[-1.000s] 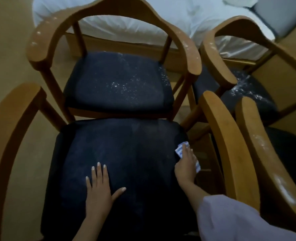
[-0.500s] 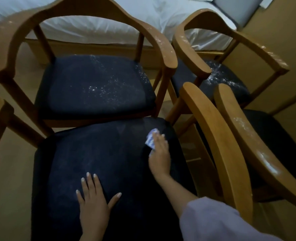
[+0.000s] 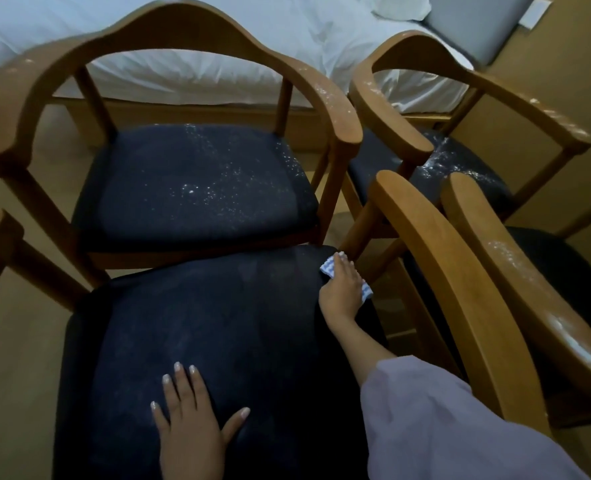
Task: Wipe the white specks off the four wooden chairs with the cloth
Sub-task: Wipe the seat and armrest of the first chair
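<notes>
Four wooden chairs with dark seats stand close together. On the near chair's seat (image 3: 218,323) my left hand (image 3: 192,417) lies flat with fingers spread. My right hand (image 3: 342,289) presses a small blue-and-white cloth (image 3: 328,270) against the seat's far right corner, fingers laid over it. The far left chair (image 3: 197,181) has white specks on its seat and armrests. White specks also cover the far right chair (image 3: 460,164). The near right chair (image 3: 516,271) shows white dust along its armrest.
A bed with white sheets (image 3: 218,46) runs behind the chairs, with a grey pillow (image 3: 467,22) at the upper right. The near chair's right armrest (image 3: 443,271) rises close beside my right arm. Tan floor (image 3: 17,358) shows at the left.
My right hand slid the cloth from the seat's right edge forward to the far right corner. The view has turned to the right. My left hand stays flat on the seat.
</notes>
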A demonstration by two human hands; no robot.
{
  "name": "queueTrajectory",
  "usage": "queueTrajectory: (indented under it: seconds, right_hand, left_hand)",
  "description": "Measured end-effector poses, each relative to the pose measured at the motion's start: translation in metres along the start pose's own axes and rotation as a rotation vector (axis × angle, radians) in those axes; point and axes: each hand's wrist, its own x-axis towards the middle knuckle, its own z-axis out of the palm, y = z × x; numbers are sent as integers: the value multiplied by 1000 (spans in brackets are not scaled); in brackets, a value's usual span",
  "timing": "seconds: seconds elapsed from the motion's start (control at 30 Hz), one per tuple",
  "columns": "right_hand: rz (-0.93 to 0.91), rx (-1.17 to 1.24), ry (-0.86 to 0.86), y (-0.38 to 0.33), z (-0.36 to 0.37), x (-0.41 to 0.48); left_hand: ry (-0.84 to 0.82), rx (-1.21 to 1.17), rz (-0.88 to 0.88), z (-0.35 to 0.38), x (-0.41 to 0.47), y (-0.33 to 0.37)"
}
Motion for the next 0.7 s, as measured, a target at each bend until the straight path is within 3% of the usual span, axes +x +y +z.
queueTrajectory:
  seconds: [0.13, 0.33, 0.5, 0.7]
  right_hand:
    - [-52, 43, 29, -13, 13, -7]
    - [-438, 171, -124, -61, 39, -34]
    - [-683, 67, -161, -31, 19, -6]
    - [-348, -50, -127, 9, -11, 55]
  left_hand:
    - [27, 0, -10, 1, 2, 0]
    - [148, -23, -28, 2, 5, 6]
    - [233, -12, -39, 6, 6, 6]
    - [267, -23, 14, 8, 11, 4]
